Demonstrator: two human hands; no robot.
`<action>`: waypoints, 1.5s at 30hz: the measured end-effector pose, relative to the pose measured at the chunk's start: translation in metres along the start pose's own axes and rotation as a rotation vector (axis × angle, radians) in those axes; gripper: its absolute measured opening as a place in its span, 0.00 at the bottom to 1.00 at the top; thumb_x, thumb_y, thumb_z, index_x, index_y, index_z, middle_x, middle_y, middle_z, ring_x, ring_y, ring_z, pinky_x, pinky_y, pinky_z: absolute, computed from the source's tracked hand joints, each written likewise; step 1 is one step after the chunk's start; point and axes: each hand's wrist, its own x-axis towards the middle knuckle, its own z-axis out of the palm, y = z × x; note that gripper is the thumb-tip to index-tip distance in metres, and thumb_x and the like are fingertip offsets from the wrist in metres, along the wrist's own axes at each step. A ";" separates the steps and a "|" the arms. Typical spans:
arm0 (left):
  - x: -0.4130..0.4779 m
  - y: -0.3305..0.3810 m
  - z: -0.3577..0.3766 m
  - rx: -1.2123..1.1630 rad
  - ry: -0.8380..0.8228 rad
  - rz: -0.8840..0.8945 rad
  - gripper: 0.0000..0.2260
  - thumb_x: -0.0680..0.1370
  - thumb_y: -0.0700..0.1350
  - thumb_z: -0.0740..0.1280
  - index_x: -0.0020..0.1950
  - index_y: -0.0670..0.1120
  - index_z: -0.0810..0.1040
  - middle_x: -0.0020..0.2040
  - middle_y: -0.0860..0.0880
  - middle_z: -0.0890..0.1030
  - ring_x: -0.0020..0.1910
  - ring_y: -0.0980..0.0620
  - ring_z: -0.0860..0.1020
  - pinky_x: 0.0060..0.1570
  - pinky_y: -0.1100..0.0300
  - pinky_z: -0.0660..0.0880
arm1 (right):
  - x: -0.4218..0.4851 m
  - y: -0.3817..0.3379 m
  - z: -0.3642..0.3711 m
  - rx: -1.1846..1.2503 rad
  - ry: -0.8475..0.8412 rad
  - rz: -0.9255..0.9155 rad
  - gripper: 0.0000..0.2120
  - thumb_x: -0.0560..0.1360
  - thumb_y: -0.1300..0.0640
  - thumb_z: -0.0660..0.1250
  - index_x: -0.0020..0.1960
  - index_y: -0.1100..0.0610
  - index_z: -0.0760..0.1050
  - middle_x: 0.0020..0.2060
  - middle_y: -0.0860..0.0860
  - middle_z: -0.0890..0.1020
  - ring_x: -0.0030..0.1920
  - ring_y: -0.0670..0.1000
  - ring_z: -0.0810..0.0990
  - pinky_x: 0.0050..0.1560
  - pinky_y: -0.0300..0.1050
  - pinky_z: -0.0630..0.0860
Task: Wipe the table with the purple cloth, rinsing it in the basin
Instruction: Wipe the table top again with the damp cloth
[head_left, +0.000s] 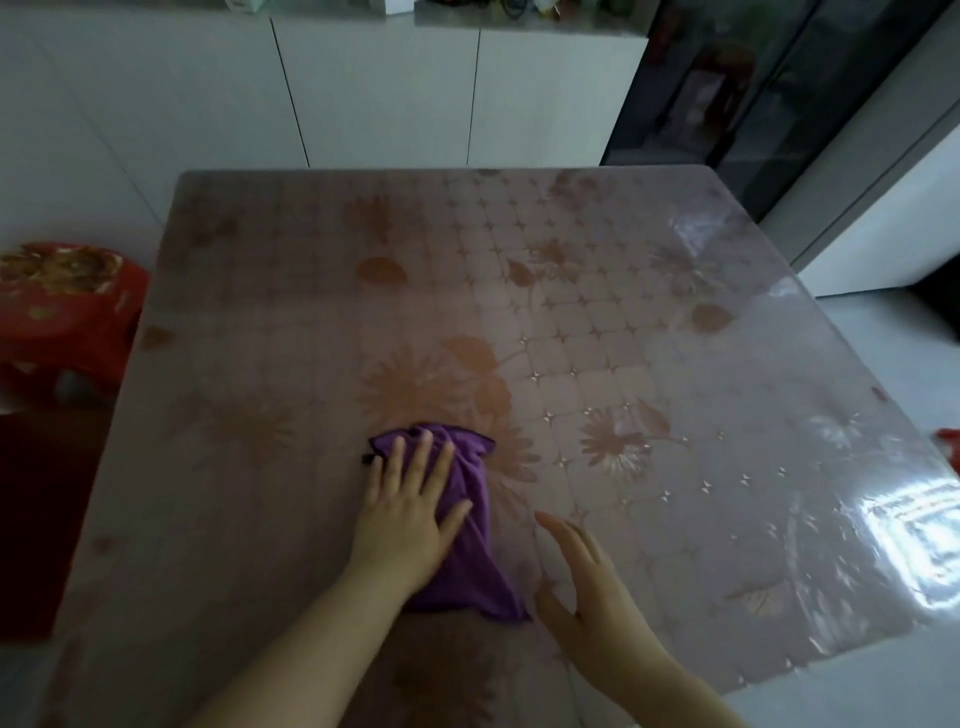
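Note:
The purple cloth (474, 525) lies crumpled on the table (571, 322), near its front middle. My left hand (405, 514) presses flat on the cloth's left part with straight, spread fingers. Just right of the cloth, my right hand (582, 577) is held edge-on over the table with its fingers straight, holding nothing. The table wears a glossy brownish cover with a flower and tile pattern. No basin is in view.
A red plastic stool (67, 306) stands at the table's left side. White cabinets (363, 93) run along the far wall, and a dark glass door (737, 88) is at the back right. A small red object (948, 441) shows past the right edge.

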 end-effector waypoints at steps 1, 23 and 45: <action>0.014 -0.012 -0.003 0.009 0.022 -0.064 0.30 0.75 0.65 0.43 0.72 0.55 0.37 0.76 0.51 0.42 0.75 0.43 0.42 0.72 0.48 0.39 | -0.005 0.002 0.001 -0.007 0.004 0.004 0.30 0.74 0.58 0.64 0.71 0.44 0.56 0.65 0.39 0.63 0.66 0.39 0.62 0.60 0.22 0.53; -0.043 0.073 -0.033 -0.617 0.186 -0.183 0.31 0.78 0.43 0.59 0.75 0.45 0.45 0.76 0.50 0.46 0.75 0.46 0.51 0.70 0.55 0.52 | -0.006 0.028 0.007 -0.191 0.051 0.018 0.29 0.78 0.49 0.55 0.76 0.53 0.50 0.74 0.49 0.58 0.73 0.50 0.56 0.72 0.42 0.51; -0.014 0.156 -0.019 -0.241 0.121 -0.594 0.29 0.75 0.44 0.64 0.73 0.48 0.57 0.75 0.44 0.57 0.74 0.44 0.55 0.69 0.31 0.43 | 0.066 0.128 -0.057 -0.414 -0.049 -0.250 0.37 0.77 0.39 0.52 0.76 0.58 0.42 0.76 0.56 0.49 0.75 0.57 0.51 0.73 0.51 0.43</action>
